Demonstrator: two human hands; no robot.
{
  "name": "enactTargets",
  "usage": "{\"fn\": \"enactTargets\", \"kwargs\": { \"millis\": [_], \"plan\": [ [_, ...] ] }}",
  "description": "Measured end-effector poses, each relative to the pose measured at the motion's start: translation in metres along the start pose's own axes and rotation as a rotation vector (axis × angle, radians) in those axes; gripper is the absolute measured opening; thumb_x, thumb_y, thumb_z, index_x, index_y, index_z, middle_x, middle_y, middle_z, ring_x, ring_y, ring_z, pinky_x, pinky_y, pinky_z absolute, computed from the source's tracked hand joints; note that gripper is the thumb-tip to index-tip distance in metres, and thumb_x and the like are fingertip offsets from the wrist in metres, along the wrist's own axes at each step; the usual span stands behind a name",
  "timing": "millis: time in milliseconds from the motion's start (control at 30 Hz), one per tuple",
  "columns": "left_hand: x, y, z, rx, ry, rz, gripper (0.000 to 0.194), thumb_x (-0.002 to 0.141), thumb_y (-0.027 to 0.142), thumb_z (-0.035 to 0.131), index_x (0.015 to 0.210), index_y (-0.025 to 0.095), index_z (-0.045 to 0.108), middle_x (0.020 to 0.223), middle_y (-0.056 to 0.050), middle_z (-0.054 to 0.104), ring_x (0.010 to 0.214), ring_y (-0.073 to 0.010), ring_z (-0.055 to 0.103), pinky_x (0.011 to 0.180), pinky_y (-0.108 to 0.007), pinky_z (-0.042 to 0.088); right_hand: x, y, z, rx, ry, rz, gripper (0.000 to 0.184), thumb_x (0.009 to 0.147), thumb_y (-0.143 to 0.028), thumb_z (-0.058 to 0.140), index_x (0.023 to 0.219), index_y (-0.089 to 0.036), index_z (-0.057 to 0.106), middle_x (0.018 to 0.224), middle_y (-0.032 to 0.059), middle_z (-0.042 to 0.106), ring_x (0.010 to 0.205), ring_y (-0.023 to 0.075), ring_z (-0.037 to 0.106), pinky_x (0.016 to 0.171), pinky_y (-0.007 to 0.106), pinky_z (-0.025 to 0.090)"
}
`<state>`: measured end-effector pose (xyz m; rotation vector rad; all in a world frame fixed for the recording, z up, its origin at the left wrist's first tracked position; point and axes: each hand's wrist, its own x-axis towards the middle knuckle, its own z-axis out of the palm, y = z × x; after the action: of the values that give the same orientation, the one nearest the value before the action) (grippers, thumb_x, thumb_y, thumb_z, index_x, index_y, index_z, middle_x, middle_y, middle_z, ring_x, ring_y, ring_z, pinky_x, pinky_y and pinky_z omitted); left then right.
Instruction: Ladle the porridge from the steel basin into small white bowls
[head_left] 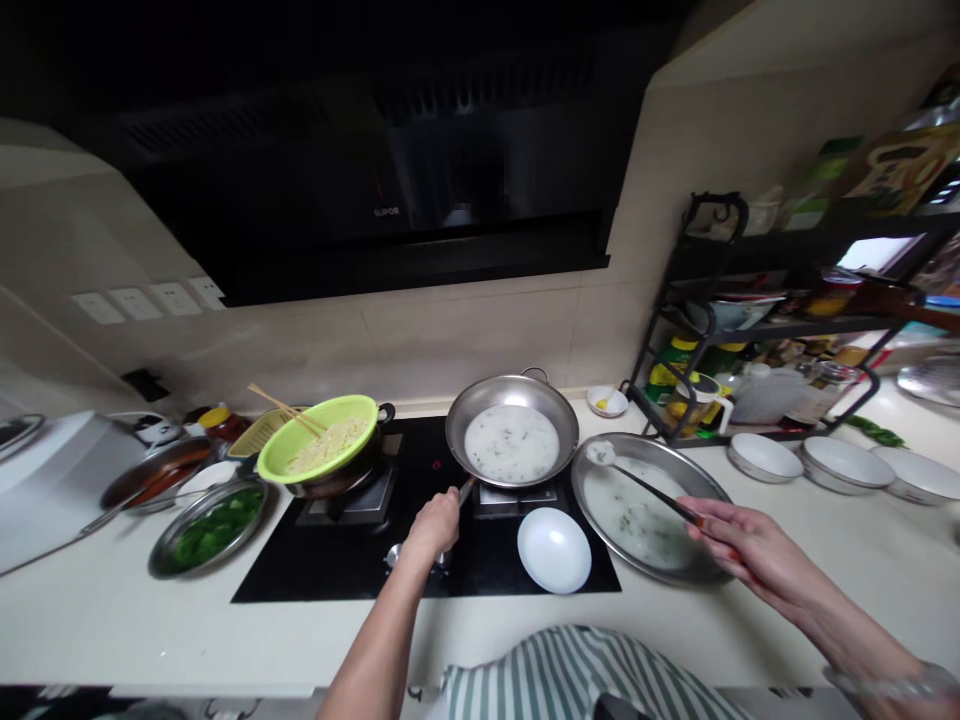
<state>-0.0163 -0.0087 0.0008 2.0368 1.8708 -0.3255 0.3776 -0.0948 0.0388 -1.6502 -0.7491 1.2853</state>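
Note:
My left hand is closed round the handle of a steel wok on the right burner. White, milky liquid with dark bits lies in the wok. My right hand grips the dark handle of a ladle, whose bowl is above the left rim of a wide metal basin. Pale liquid with green bits fills part of that basin. Between wok and basin, near the cooktop's front edge, sits a white bowl.
A lime-green colander with noodles and chopsticks rests on a pot on the left burner. Left of the cooktop is a metal plate of green vegetables. White bowls line the right counter beside a black rack. The range hood hangs overhead.

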Motion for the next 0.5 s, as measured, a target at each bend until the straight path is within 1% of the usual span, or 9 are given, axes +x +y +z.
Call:
{"fn": "enactTargets", "kwargs": {
  "millis": [67,100,133,167,233,300,367,400,500],
  "plan": [
    [0.001,0.000,0.001,-0.004,-0.007,-0.008,0.045,0.078,0.004,0.048,0.121,0.018,0.047,0.111,-0.016,0.063,0.105,-0.0271,0.064,0.079,-0.030,0.049,0.006,0.020,-0.013,-0.102,0.056,-0.031,0.043,0.064,-0.033,0.064,0.104,-0.015,0.063,0.067,0.0070,0.065,0.042,0.0117,0.045,0.036,0.023,0.031],
    [0.001,0.000,0.001,-0.001,-0.007,-0.012,0.045,0.078,0.004,0.048,0.121,0.018,0.047,0.111,-0.017,0.063,0.104,-0.0273,0.064,0.079,-0.031,0.049,0.009,0.031,-0.019,-0.187,0.093,-0.072,0.042,0.066,-0.034,0.060,0.103,-0.015,0.062,0.066,0.0074,0.066,0.043,0.0146,0.049,0.038,0.025,0.034],
    [0.002,0.000,0.002,0.006,-0.006,-0.015,0.044,0.078,0.004,0.049,0.120,0.017,0.047,0.111,-0.017,0.063,0.104,-0.0274,0.064,0.079,-0.031,0.049,0.014,0.043,-0.024,-0.293,0.119,-0.140,0.038,0.068,-0.033,0.056,0.101,-0.016,0.063,0.065,0.0075,0.067,0.047,0.0178,0.054,0.042,0.028,0.040],
    [0.002,-0.001,0.002,0.014,-0.003,-0.015,0.044,0.078,0.004,0.049,0.120,0.017,0.047,0.112,-0.017,0.063,0.104,-0.0274,0.064,0.079,-0.031,0.049,0.018,0.054,-0.028,-0.416,0.148,-0.211,0.033,0.068,-0.030,0.053,0.096,-0.016,0.064,0.063,0.0083,0.067,0.053,0.0214,0.060,0.051,0.031,0.047],
    [0.003,-0.001,0.003,0.026,0.008,-0.006,0.042,0.079,0.005,0.050,0.119,0.017,0.048,0.111,-0.017,0.063,0.103,-0.0277,0.064,0.077,-0.031,0.050,0.023,0.075,-0.035,-0.661,0.203,-0.346,0.031,0.068,-0.027,0.048,0.092,-0.018,0.066,0.074,0.0128,0.072,0.070,0.0280,0.068,0.068,0.037,0.052],
    [0.003,-0.001,0.003,0.024,0.011,0.003,0.041,0.079,0.006,0.050,0.118,0.017,0.048,0.110,-0.016,0.063,0.102,-0.0281,0.065,0.076,-0.032,0.050,0.024,0.093,-0.040,-0.854,0.241,-0.501,0.034,0.072,-0.027,0.044,0.095,-0.016,0.066,0.091,0.0179,0.073,0.082,0.0315,0.070,0.076,0.040,0.052],
    [0.002,-0.001,0.002,0.018,0.010,-0.001,0.040,0.079,0.006,0.051,0.118,0.017,0.048,0.109,-0.017,0.064,0.101,-0.0285,0.065,0.075,-0.032,0.051,0.022,0.105,-0.044,-0.985,0.283,-0.644,0.039,0.076,-0.025,0.039,0.103,-0.014,0.065,0.104,0.0208,0.070,0.087,0.0320,0.069,0.076,0.040,0.053],
    [0.002,0.000,0.001,0.016,0.007,-0.005,0.040,0.079,0.006,0.052,0.118,0.017,0.048,0.109,-0.017,0.064,0.101,-0.0285,0.065,0.075,-0.032,0.051,0.019,0.109,-0.046,-1.033,0.310,-0.693,0.041,0.078,-0.025,0.038,0.106,-0.013,0.064,0.107,0.0210,0.069,0.085,0.0314,0.070,0.072,0.040,0.053],
    [0.001,0.000,0.000,0.011,0.006,-0.003,0.040,0.080,0.006,0.052,0.118,0.017,0.049,0.110,-0.017,0.063,0.101,-0.0289,0.065,0.076,-0.032,0.051,0.014,0.112,-0.049,-1.094,0.376,-0.732,0.042,0.080,-0.025,0.037,0.112,-0.015,0.062,0.105,0.0190,0.068,0.069,0.0278,0.069,0.056,0.036,0.052]
  ]
}}
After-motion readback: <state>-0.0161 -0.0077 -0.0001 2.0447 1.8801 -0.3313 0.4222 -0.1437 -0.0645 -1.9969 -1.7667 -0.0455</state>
